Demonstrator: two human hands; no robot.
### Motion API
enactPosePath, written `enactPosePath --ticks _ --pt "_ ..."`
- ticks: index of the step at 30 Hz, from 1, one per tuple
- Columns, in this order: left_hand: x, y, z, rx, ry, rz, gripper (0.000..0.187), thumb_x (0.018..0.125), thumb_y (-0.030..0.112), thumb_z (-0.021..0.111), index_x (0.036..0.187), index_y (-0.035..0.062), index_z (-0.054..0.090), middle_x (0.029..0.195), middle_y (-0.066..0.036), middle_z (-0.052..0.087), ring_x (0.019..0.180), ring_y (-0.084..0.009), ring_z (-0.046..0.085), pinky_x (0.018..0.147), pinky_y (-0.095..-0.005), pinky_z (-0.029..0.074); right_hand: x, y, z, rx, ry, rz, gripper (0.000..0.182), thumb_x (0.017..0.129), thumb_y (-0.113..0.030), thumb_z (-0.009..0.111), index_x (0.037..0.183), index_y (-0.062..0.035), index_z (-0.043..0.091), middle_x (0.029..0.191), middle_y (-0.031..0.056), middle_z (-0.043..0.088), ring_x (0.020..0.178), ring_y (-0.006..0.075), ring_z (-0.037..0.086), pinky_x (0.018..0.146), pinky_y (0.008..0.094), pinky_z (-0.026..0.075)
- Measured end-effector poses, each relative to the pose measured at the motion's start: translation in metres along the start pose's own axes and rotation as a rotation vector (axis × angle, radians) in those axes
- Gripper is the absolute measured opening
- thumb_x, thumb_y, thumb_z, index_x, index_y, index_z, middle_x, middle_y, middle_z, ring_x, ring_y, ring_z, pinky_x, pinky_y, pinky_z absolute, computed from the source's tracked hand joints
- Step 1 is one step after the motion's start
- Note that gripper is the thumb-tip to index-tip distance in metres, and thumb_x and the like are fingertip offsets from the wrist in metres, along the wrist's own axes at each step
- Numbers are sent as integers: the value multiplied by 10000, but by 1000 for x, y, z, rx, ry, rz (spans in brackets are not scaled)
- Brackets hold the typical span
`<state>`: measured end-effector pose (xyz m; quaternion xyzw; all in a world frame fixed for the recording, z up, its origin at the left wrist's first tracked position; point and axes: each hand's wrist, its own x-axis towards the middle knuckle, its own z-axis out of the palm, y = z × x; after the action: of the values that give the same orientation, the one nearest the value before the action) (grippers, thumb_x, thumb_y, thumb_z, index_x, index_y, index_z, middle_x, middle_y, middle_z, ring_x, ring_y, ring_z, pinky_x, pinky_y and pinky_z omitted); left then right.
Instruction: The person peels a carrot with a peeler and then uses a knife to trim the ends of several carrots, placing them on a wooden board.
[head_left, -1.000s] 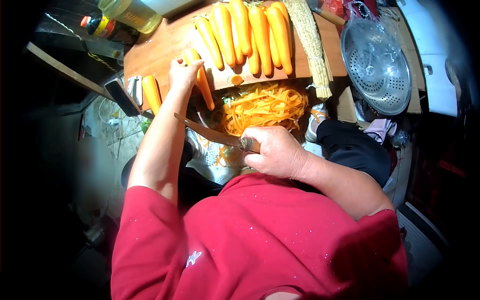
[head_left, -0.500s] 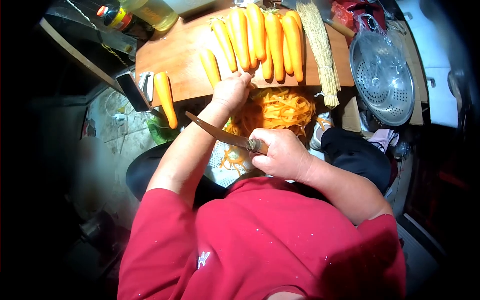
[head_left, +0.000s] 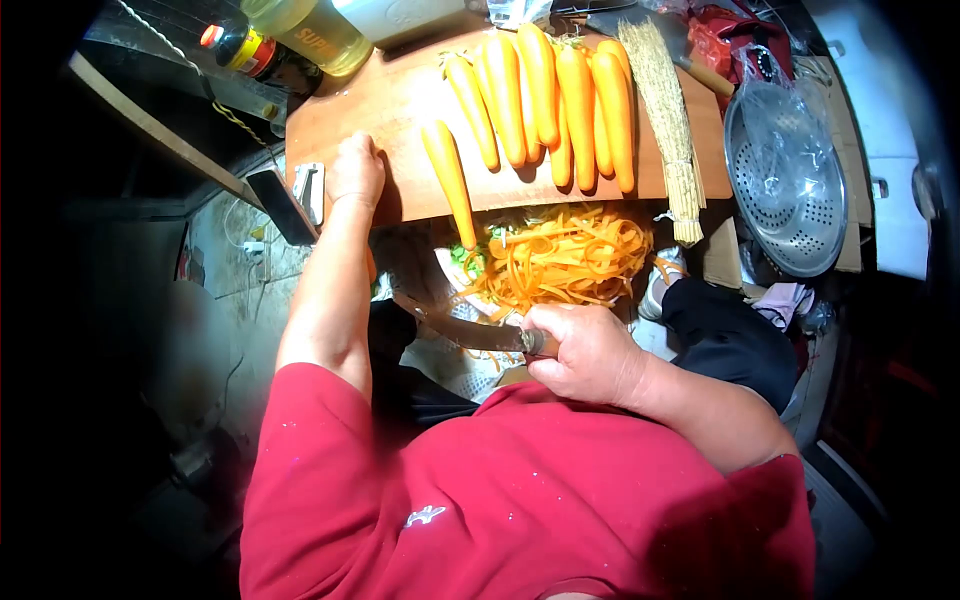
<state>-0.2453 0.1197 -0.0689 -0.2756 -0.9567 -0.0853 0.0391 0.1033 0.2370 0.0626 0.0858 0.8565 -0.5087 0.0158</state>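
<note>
My left hand [head_left: 357,172] is closed over the carrot at the left end of the wooden board [head_left: 400,85]; hand and forearm hide nearly all of that carrot. In my right hand [head_left: 592,352] is a knife [head_left: 470,332], gripped by its handle, the curved dark blade pointing left above my lap. A single carrot [head_left: 447,182] lies near the board's front edge with its tip overhanging. Several more carrots [head_left: 575,115] are lined up side by side to the right. Below the edge sits a heap of orange carrot peelings [head_left: 565,258].
A straw brush [head_left: 665,125] lies on the board's right side, beside a metal colander [head_left: 785,215] with a clear plastic bag. At the left edge are a phone [head_left: 281,207] and a white object [head_left: 309,193]. Bottles [head_left: 312,38] stand at the back left.
My left hand has left the middle carrot and moved left onto the carrot at the board's left end. My right hand still holds the knife. The view has shifted slightly.
</note>
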Motion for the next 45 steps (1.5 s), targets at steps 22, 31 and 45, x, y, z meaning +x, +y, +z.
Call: enactPosePath --ticks 22,31,45 --pt "-48 -35 -35 -133 -121 -515 629 728 330 760 1139 -44 464 1042 -246 648 995 -377 637 882 -395 494 0 2 11 -111 -5 -98 249 715 -153 672 943 -85 597 819 144 647 789 334 646 692 407 524" --pt "-4 25 -40 -400 -82 -333 586 724 260 760 1130 -29 451 983 -209 647 910 -313 659 817 -362 521 2 -1 6 -112 -64 -50 229 709 -160 657 902 -67 577 781 148 628 733 351 635 639 434 516" --pt "23 -14 -43 -261 -169 -73 487 811 327 725 1087 -40 561 888 -172 675 773 -229 676 677 -334 528 1 0 3 -152 -59 -64 231 698 -145 673 912 -96 601 790 128 645 762 320 654 669 401 530"
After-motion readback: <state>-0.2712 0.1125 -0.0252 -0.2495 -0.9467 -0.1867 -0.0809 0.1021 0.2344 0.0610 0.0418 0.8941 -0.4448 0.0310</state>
